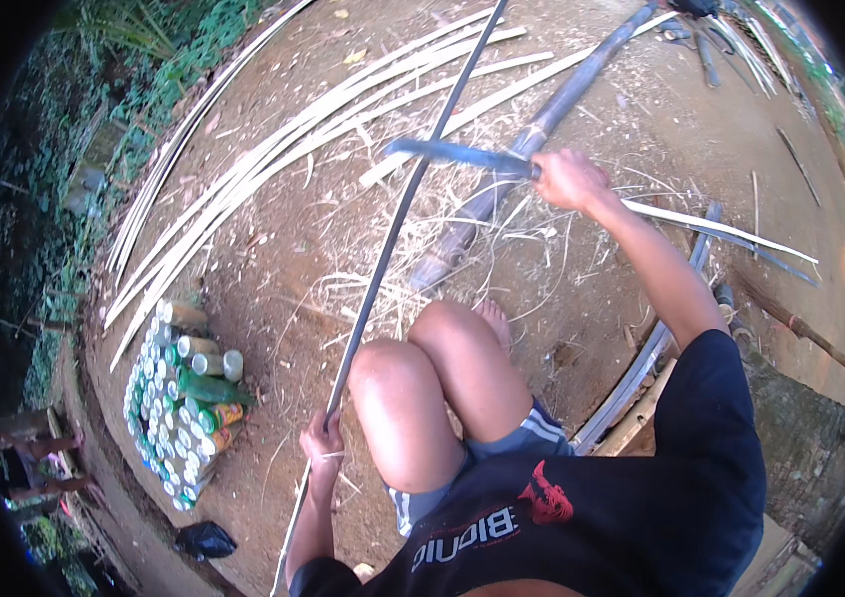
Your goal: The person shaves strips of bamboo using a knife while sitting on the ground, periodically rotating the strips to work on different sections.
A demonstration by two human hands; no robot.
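Observation:
My left hand is closed around a long, thin bamboo strip, dark on the side that shows. The strip runs slantwise from beside my left forearm, past my knee, to the upper edge of the view. In my right hand is the handle of a machete, its bluish blade slightly blurred and pointing left. The blade crosses the strip well above my knees; I cannot tell whether the two touch. Under that crossing, a dark bamboo pole lies on the ground among pale curled shavings.
Long pale split strips lie in a fan at the upper left. A pile of cans and bottles stands left of my knees, near a black plastic bag. More split bamboo lies by my right side. Another person is at the far left.

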